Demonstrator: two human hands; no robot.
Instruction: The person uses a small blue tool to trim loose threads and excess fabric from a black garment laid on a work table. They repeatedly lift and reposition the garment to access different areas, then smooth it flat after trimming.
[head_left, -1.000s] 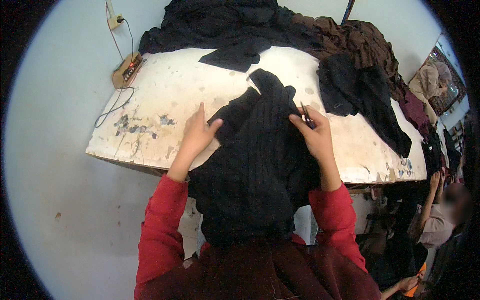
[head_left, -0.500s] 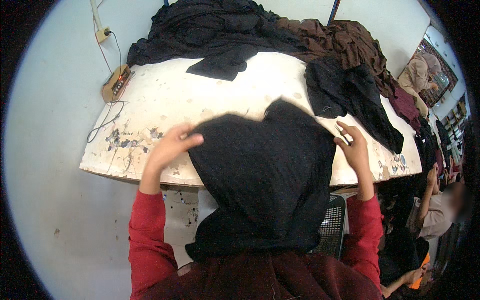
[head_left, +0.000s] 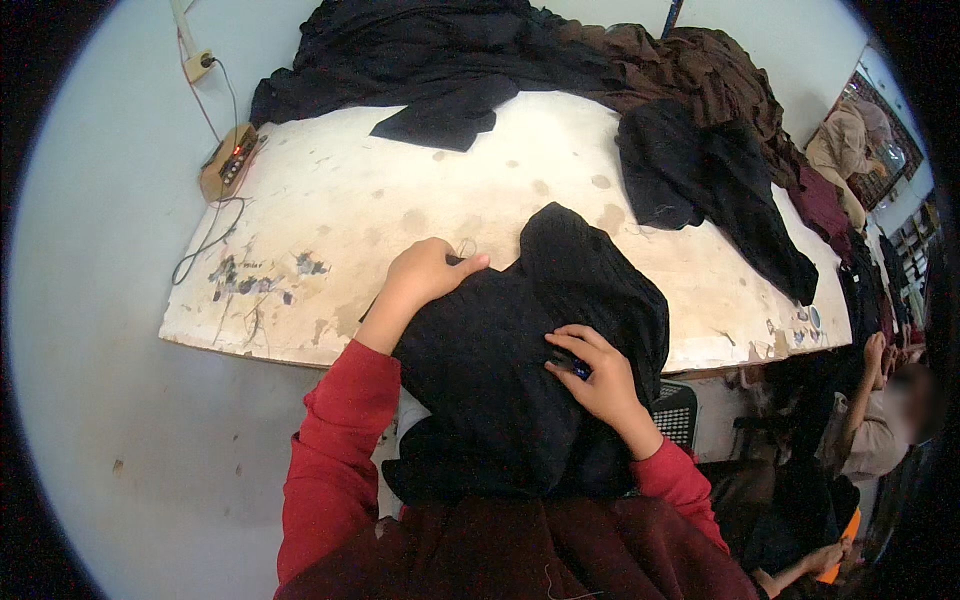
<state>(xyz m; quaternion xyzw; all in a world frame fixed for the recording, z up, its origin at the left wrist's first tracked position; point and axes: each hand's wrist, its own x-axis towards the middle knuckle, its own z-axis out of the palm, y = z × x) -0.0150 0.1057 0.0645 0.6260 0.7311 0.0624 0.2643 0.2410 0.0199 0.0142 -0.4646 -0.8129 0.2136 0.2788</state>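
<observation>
A black cloth piece [head_left: 490, 370], perhaps a garment, hangs over the table's near edge and down across my lap. My left hand [head_left: 428, 272] pinches its upper left edge between thumb and fingers. A thin loose thread [head_left: 467, 246] curls up beside that thumb. Over the middle of the cloth, my right hand [head_left: 605, 385] is closed around small thread snips [head_left: 572, 362] with a bit of blue on them. Their tips are dark against the cloth and hard to make out.
Black cloth [head_left: 400, 50] and brown cloth [head_left: 690, 75] are heaped along the white table's [head_left: 330, 180] far side. Another black piece [head_left: 665, 165] lies at right. A corded box [head_left: 230, 165] stands at left. A dark basket [head_left: 675, 410] is below; other people work at right.
My left hand has moved right and taken hold of the cloth's upper edge. My right hand has come left and down over the cloth with the snips. The cloth's left part has been drawn inward.
</observation>
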